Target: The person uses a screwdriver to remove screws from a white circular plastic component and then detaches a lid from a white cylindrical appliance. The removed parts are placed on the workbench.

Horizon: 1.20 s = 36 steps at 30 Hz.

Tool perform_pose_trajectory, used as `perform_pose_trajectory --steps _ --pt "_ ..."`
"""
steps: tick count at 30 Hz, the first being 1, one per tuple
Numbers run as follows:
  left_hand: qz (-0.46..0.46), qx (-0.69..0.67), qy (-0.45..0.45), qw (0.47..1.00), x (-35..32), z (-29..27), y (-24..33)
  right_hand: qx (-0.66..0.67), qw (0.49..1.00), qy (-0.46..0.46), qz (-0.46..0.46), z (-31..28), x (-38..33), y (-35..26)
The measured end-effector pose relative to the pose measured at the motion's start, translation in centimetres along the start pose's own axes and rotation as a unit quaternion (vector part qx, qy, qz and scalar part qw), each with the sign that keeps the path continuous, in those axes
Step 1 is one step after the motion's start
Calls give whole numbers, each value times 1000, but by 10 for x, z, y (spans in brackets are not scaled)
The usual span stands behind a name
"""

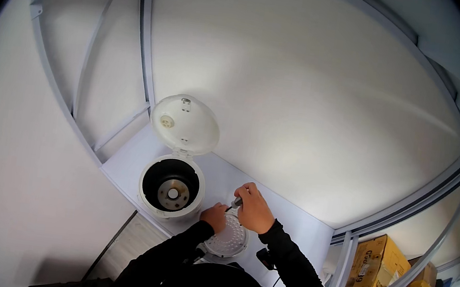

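A white rice cooker [171, 189] stands on a white table [220, 174] with its round lid [185, 123] swung up and back; the dark inner cavity shows a metal heating plate at the bottom. In front of it lies a round perforated white plate [228, 239]. My left hand [214, 216] rests on the plate's upper left edge, fingers curled on it. My right hand [254, 206] grips a small dark tool [234, 204], its tip pointing down at the plate's top edge. Both sleeves are black.
White walls and pale metal frame bars surround the table. A small black object [266, 257] lies on the table by my right forearm. Brown cardboard boxes [373, 264] stand at the lower right beyond the frame.
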<state>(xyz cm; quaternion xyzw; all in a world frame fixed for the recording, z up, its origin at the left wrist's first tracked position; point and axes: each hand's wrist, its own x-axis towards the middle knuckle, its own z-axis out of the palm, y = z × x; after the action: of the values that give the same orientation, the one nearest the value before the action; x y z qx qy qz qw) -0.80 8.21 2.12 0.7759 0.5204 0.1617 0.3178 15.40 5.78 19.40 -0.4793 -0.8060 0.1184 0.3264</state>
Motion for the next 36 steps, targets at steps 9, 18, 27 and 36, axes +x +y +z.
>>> perform_pose_trajectory --steps 9,18,27,36 --pt "-9 27 31 999 6 3 -3 -38 996 -28 72 -6 -1 -8" --pt "15 -1 63 998 6 -4 0 -8 997 10 74 -6 0 3" --pt "-8 -41 44 998 -2 -15 13 11 993 90 77 -17 0 16" --pt "34 -51 74 995 -4 -9 -5 80 970 144 179 -42 -1 12"
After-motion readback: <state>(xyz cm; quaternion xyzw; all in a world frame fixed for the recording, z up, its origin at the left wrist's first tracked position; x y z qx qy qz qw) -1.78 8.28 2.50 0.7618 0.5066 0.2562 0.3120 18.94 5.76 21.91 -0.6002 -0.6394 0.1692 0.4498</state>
